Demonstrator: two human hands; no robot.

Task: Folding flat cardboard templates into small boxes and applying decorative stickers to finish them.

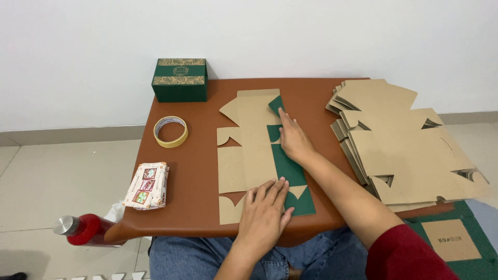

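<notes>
A flat die-cut cardboard box blank, brown on one face and dark green on the other, lies on the brown table. One long panel is folded over so its green side shows. My left hand presses flat on the near end of the fold. Farther up the same fold, my right hand lies flat, fingers pointing away from me. Neither hand grips anything.
A tall stack of flat brown box blanks fills the table's right side. A finished green patterned box stands at the back left, a roll of tape in front of it, a pile of small printed cards near the left edge. A red bottle sits below the table.
</notes>
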